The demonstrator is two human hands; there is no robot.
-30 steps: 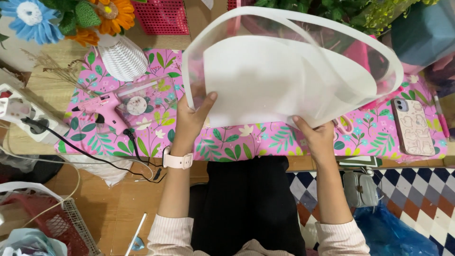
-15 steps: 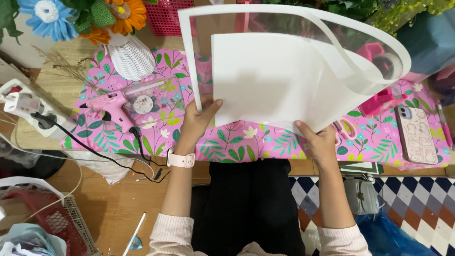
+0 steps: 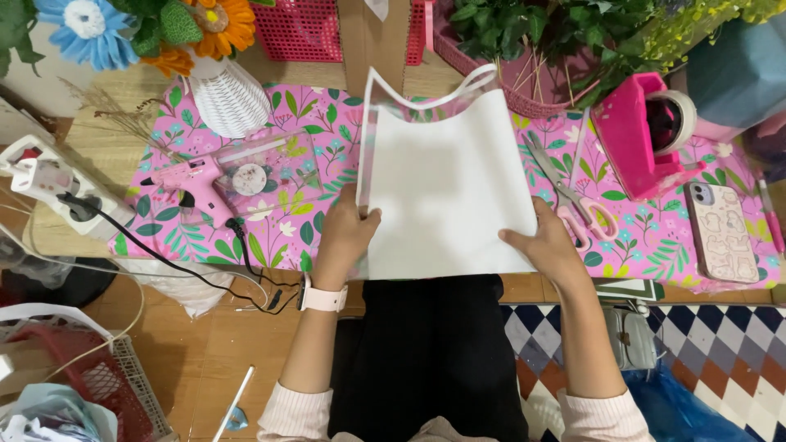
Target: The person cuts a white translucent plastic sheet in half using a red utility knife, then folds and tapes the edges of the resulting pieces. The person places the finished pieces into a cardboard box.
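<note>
White paper sheet [image 3: 446,188], curled at its top edge, hangs over the pink floral tabletop [image 3: 647,245], held by both hands. Left hand [image 3: 348,233] has its fingers clamped on the lower left edge; right hand [image 3: 544,245] grips the lower right edge. Pink glue gun [image 3: 192,180] lies well to the left, scissors [image 3: 573,200] just beside the right hand, a phone [image 3: 725,233] farther right.

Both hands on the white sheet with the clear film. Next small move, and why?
Probably lower the white sheet flat onto the pink floral mat. The left hand and right hand pinch only its lower corners, so its top edge bows with the clear film standing loose above it; scissors lie just beside.
</note>
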